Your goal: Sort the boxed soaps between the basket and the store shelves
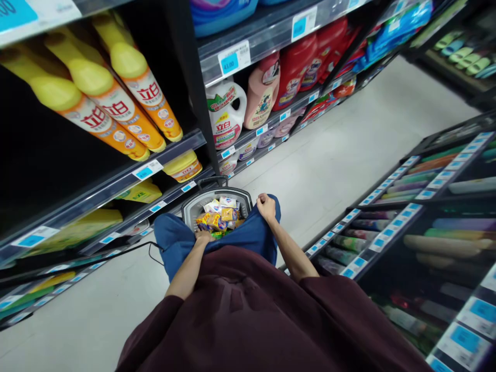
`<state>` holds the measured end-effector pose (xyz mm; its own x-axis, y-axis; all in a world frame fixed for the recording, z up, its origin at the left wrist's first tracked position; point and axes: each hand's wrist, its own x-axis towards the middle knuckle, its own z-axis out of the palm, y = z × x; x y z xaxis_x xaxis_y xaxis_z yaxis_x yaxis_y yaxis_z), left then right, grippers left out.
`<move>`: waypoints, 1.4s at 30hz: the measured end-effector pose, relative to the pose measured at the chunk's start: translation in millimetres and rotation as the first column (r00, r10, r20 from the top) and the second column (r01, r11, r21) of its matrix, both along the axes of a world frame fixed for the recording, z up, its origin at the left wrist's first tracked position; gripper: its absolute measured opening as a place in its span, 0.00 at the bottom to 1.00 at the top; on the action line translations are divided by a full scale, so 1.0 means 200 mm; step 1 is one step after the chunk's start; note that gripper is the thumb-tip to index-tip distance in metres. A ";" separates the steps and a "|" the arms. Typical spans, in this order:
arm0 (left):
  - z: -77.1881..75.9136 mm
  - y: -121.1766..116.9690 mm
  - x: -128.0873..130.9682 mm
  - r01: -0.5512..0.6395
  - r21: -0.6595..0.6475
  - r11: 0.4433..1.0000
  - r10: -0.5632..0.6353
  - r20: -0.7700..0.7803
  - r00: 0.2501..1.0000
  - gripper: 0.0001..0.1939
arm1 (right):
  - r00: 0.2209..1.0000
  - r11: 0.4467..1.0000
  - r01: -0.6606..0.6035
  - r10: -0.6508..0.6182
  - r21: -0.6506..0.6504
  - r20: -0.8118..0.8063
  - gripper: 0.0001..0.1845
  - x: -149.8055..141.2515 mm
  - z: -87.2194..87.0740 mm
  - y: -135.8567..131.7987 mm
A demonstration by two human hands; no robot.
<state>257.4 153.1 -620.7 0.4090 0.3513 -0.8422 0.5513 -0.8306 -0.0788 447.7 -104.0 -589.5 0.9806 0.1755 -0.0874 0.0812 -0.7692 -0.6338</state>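
Note:
A grey shopping basket (189, 207) with a black handle sits on the floor between my bent knees. Inside lie several small packages (217, 213) in white, yellow, purple and green. My left hand (204, 236) is low at the basket's near side, against my inner thigh; its fingers stretch toward the packages and seem to hold nothing. My right hand (266, 206) rests on my right knee, beside the basket, with its fingers curled in and nothing visible in them. My blue trousers (176, 240) hide the near part of the basket.
Yellow and orange bottles (127, 98) stand on the left shelf. Farther along are a white jug (226, 116), a pink jug (262, 95) and red bottles (296, 72). A low rack (372, 227) of packaged goods lines the right. Pale floor (329, 139) runs between.

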 end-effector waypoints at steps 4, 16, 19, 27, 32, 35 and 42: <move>-0.03 0.00 -0.01 0.038 0.004 0.999 -0.038 -0.010 0.999 0.43 | 1.000 1.000 -0.002 0.002 0.008 -0.006 0.15 0.01 -0.02 0.00; -0.06 0.03 -0.01 0.011 -0.053 0.999 -0.014 -0.072 0.997 0.39 | 0.999 1.000 0.023 -0.023 -0.004 -0.025 0.13 0.01 0.02 0.03; -0.06 0.04 0.00 0.004 -0.063 0.998 -0.008 -0.067 0.998 0.36 | 0.999 1.000 0.019 -0.019 -0.002 -0.025 0.13 0.01 0.03 0.03; -0.04 0.05 -0.01 -0.015 -0.057 0.998 0.011 -0.066 0.998 0.36 | 0.999 1.000 0.020 -0.020 0.005 -0.025 0.12 0.01 0.03 0.04; -0.02 0.04 -0.01 -0.005 -0.034 0.999 0.002 -0.065 0.998 0.36 | 0.999 0.999 0.034 -0.033 0.006 -0.025 0.12 0.02 0.03 0.04; -0.01 0.04 -0.01 0.006 -0.026 1.000 -0.008 -0.056 0.998 0.36 | 0.999 0.999 0.039 -0.039 -0.001 -0.028 0.11 0.02 0.03 0.04; 0.00 0.03 -0.02 0.016 -0.018 1.000 -0.017 -0.050 0.999 0.36 | 0.999 1.000 0.023 -0.023 -0.022 -0.037 0.12 0.03 0.01 0.02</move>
<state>253.5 159.3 -621.0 0.3714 0.3302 -0.8678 0.5334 -0.8409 -0.0917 453.1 -100.7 -586.6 0.9803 0.1507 -0.1278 0.0397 -0.7840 -0.6195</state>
